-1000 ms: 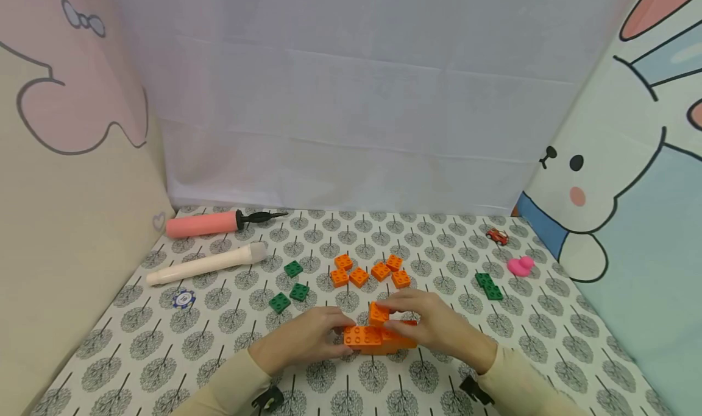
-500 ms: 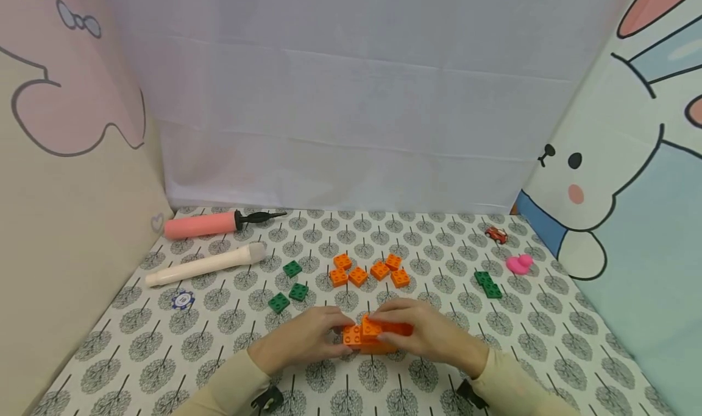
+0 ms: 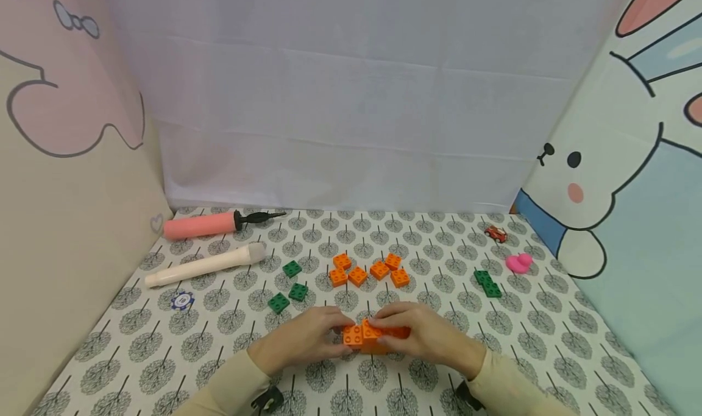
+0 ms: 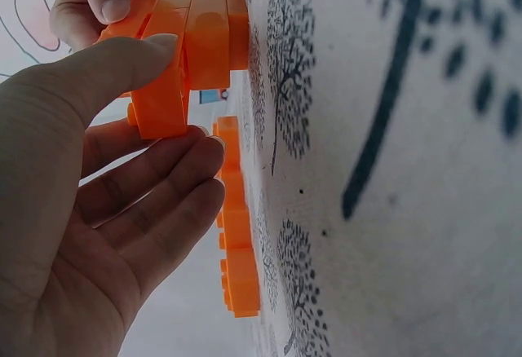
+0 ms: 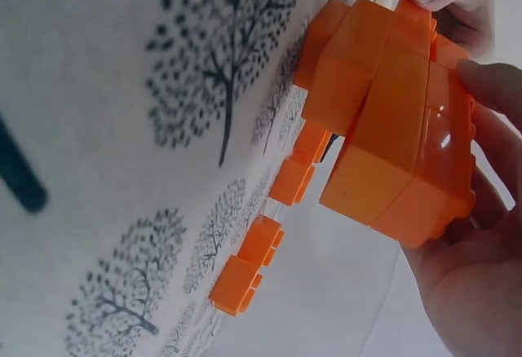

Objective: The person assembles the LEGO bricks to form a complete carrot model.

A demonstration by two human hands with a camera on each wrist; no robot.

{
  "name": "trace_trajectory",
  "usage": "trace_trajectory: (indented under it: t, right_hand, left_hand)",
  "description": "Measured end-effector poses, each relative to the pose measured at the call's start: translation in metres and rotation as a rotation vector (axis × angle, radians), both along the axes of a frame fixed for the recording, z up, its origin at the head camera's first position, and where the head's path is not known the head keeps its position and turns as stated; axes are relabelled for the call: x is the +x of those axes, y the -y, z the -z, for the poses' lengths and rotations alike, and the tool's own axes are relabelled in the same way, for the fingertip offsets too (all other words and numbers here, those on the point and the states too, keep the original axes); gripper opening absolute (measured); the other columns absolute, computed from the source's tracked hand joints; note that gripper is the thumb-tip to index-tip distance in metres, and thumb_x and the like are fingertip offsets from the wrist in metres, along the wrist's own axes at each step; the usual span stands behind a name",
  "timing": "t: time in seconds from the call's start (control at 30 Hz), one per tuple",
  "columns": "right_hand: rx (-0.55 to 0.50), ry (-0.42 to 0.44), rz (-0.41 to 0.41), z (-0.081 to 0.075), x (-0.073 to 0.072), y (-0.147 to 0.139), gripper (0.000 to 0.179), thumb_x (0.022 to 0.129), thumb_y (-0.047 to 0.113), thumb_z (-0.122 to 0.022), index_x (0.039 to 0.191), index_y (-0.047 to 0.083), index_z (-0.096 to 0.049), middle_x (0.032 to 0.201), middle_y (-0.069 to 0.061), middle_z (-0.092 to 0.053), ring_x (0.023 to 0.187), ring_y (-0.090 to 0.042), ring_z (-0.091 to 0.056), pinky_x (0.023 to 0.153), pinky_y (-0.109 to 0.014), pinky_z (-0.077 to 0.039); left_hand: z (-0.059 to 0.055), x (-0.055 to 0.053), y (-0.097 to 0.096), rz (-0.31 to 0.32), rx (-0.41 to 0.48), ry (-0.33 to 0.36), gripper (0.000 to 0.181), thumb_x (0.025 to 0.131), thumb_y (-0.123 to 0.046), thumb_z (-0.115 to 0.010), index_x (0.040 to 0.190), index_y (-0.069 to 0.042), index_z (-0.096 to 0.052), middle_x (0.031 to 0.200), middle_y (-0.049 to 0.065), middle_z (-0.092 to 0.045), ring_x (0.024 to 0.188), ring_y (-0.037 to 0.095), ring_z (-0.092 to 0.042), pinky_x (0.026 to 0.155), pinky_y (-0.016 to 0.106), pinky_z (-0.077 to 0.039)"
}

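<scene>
An orange building-block structure [image 3: 353,338], several layers tall and stepped inward toward its base, stands at the front middle of the table. My left hand [image 3: 307,341] grips its left end, thumb on the near side and fingers behind, as the left wrist view of the block structure [image 4: 208,43] shows. My right hand [image 3: 430,335] pinches an orange block [image 3: 372,328] that sits on the upper layer near the middle. Part of the structure's right side is hidden behind the right fingers. In the right wrist view, the layers of the structure [image 5: 379,129] widen upward.
Loose orange blocks [image 3: 358,276] lie beyond the hands. Green blocks [image 3: 278,303] lie left, and joined green blocks [image 3: 488,284] lie right. A pink balloon pump [image 3: 200,226], cream tube [image 3: 203,268], poker chip [image 3: 182,300], red toy car [image 3: 496,234] and pink rubber duck [image 3: 518,263] lie around.
My right hand has brought the orange block down and slightly left onto the structure's upper layer. My left hand has kept its hold on the left end.
</scene>
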State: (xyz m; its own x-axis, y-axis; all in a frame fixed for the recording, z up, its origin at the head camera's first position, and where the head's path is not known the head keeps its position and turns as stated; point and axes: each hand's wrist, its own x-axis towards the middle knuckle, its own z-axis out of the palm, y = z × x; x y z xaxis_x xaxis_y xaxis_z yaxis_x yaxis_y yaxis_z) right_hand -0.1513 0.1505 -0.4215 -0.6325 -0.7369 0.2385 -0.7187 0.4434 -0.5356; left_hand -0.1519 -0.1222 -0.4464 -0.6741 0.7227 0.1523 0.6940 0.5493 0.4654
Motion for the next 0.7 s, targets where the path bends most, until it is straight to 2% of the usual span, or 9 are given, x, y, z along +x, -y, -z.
trace_trajectory:
  t: [0.23, 0.43, 0.7]
  right_hand:
    - [-0.078, 0.009, 0.006, 0.0052, 0.0028, 0.0043, 0.032, 0.087, 0.015, -0.076, 0.118, 0.012, -0.072, 0.119, -0.002, -0.070, 0.101, -0.012, -0.066, 0.077, -0.019, -0.057]
    - [-0.041, 0.036, 0.044, 0.0033, 0.0009, 0.0057, 0.032, 0.086, 0.018, -0.076, 0.118, 0.015, -0.073, 0.119, 0.002, -0.070, 0.107, -0.014, -0.066, 0.091, -0.029, -0.056]
    - [-0.031, 0.011, 0.019, 0.0036, -0.0003, 0.0031, 0.031, 0.089, 0.020, -0.075, 0.119, 0.014, -0.072, 0.119, 0.001, -0.070, 0.107, -0.014, -0.066, 0.092, -0.030, -0.056]
  left_hand:
    - [0.0003, 0.0002, 0.0001, -0.002, 0.000, 0.007, 0.041, 0.088, -0.035, -0.075, 0.122, -0.014, -0.069, 0.109, -0.006, -0.068, 0.092, 0.000, -0.061, 0.083, 0.016, -0.053]
    - [-0.0003, -0.0001, -0.0004, 0.000, 0.005, 0.013, 0.040, 0.088, -0.035, -0.075, 0.122, -0.014, -0.069, 0.109, -0.006, -0.068, 0.093, 0.000, -0.061, 0.083, 0.015, -0.053]
    - [0.0002, -0.0006, -0.0020, 0.006, 0.024, 0.005, 0.040, 0.088, -0.033, -0.076, 0.121, -0.013, -0.069, 0.108, -0.005, -0.068, 0.091, 0.002, -0.062, 0.081, 0.015, -0.053]
